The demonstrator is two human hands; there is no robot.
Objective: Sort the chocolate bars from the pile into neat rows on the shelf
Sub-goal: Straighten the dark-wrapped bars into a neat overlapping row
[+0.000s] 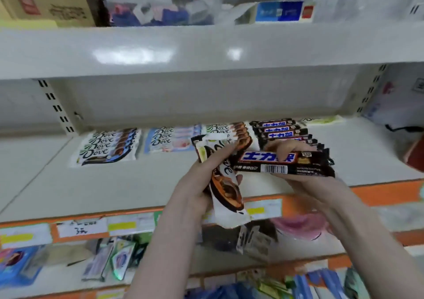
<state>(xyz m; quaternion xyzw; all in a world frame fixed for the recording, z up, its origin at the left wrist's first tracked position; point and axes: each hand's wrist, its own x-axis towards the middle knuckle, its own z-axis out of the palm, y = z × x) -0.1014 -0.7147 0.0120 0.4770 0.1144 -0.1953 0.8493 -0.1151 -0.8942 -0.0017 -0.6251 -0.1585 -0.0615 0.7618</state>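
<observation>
Pale grey metal shelf (114, 184), orange front strip (378, 194) carrying white and yellow price labels (121, 226). Slotted uprights at back left (56, 106) and back right (371, 87). Upper shelf board (206, 51) overhanging, glare on its face; cardboard box (46, 7) and blue-white carton (283, 11) on top, white tiled wall behind.

Four rows laid flat at shelf rear, side by side: blue-white Dove row (107, 146), pale blue Dove row (171, 139), orange-brown Dove row (229, 131), dark Snickers row (282, 130). Greenish wrapper (321, 120) further right at back, blurred.

Left hand (202, 184) gripping a few Dove bars (227, 191) held upright above the shelf front, fingers wrapped round the stack, index finger stretched up along it. Right hand (298, 179) clasping a couple of Snickers bars (284, 163) held level, just in front of the Snickers row, thumb beneath, fingers curled over the top edge. Both bundles touching at their near ends.

Lower shelves below: blurred mixed packets (119, 259), pink bag (300, 226).
</observation>
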